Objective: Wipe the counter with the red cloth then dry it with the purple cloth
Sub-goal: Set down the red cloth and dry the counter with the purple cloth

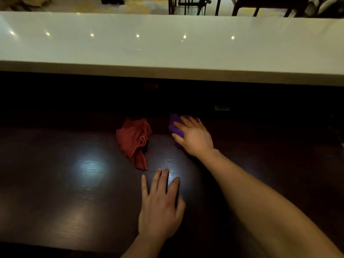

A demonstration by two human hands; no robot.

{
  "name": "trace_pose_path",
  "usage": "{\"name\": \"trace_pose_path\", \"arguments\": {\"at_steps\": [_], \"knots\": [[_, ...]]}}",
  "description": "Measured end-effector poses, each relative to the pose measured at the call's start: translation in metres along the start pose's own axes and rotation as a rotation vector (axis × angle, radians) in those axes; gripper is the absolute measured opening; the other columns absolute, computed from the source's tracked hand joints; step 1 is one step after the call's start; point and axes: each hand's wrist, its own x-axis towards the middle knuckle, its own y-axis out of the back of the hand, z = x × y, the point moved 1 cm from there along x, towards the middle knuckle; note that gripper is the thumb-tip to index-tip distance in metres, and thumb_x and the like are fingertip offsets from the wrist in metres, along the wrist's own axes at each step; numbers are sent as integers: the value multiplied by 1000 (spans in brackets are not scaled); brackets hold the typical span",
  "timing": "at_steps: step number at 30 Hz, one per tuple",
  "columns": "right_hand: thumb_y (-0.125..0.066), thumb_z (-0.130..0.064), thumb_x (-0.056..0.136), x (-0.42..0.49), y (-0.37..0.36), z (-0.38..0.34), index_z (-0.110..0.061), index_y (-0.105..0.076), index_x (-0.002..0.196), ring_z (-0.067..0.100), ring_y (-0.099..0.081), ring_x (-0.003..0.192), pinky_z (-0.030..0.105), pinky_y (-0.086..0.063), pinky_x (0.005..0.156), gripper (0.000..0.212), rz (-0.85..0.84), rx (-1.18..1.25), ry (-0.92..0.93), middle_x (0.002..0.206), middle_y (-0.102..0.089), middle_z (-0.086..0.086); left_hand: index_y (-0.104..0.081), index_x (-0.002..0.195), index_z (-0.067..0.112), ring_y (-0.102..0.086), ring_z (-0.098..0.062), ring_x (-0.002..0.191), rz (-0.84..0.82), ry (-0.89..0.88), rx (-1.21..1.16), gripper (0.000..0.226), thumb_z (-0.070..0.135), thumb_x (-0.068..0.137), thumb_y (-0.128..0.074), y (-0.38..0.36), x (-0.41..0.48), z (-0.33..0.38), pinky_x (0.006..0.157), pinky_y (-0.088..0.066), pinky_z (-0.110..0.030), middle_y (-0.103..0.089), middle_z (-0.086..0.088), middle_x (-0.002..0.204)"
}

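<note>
The red cloth lies crumpled on the dark wooden counter, near its middle, with no hand on it. To its right sits the purple cloth, mostly covered by my right hand, whose fingers spread over it and press it to the counter. My left hand rests flat on the counter just in front of the red cloth, fingers apart, holding nothing.
A raised white shelf runs across the back, above a dark recess. Chair and table legs stand on the floor beyond it. The counter's front edge is at the bottom.
</note>
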Motion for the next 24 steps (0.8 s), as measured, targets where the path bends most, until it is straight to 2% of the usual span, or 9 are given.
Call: {"name": "trace_pose_path", "arguments": {"at_steps": [2, 6, 8, 10, 13, 15, 20, 22, 24], "knots": [[-46, -56, 93, -10, -1, -12, -34, -44, 144, 26, -19, 149, 41, -11, 122, 55, -5, 50, 3, 160, -31, 1, -58, 127, 22, -36, -28, 141, 2, 1, -6, 47, 37, 83, -50, 1, 0, 0, 112, -25, -64, -50, -12, 144], [-42, -62, 89, -90, 4, 33, -34, -51, 139, 26, -31, 145, 46, -24, 119, 58, -94, 20, 292, 155, -40, 1, -60, 126, 22, -38, -28, 140, 6, 5, -22, 48, 38, 81, -49, 0, 0, -2, 111, -26, -64, -51, -11, 143], [-50, -59, 92, -108, 19, 98, -32, -51, 139, 31, -39, 141, 49, -30, 116, 55, -8, -27, 104, 151, -45, 7, -60, 125, 23, -37, -28, 141, 12, 4, -34, 46, 38, 83, -48, 0, -1, -2, 112, -24, -63, -50, -11, 144], [-53, -54, 91, -123, 38, 160, -27, -49, 142, 36, -36, 141, 52, -30, 115, 58, 58, -68, -250, 151, -43, 14, -58, 126, 25, -34, -27, 142, 13, 9, -48, 44, 38, 85, -46, 0, -1, -2, 114, -21, -62, -49, -10, 145], [-56, -45, 92, -130, 44, 170, -19, -48, 143, 40, -28, 144, 54, -22, 117, 58, 107, -54, -527, 153, -38, 20, -56, 126, 26, -31, -27, 143, -11, 27, -26, 44, 40, 86, -44, -2, 0, -1, 115, -18, -62, -47, -10, 146], [-58, -45, 92, -141, 31, 125, -20, -50, 142, 39, -26, 146, 50, -20, 119, 56, 108, -29, -498, 154, -38, 18, -56, 126, 26, -30, -26, 144, -24, 36, -15, 44, 42, 87, -42, -1, 0, -2, 116, -17, -61, -47, -10, 146], [-45, -61, 90, -225, 11, 67, -34, -46, 143, 20, -24, 148, 39, -19, 119, 60, 11, -39, -10, 158, -33, -4, -58, 125, 27, -30, -27, 143, -41, 40, -35, 45, 40, 86, -41, 4, 1, 0, 115, -18, -62, -49, -9, 144], [-49, -58, 91, -223, 21, 105, -30, -48, 143, 23, -27, 146, 42, -21, 119, 59, 40, -80, -88, 156, -36, 2, -59, 125, 26, -29, -27, 143, -25, 33, -57, 46, 39, 86, -40, 6, 0, -2, 117, -16, -61, -49, -9, 145], [-57, -48, 92, -202, 35, 142, -22, -47, 144, 34, -25, 147, 48, -21, 120, 59, 108, -40, -442, 158, -32, 13, -58, 130, 25, -25, -27, 145, -30, 21, -101, 49, 40, 88, -38, 9, -2, -4, 119, -9, -57, -45, -8, 149]]}}
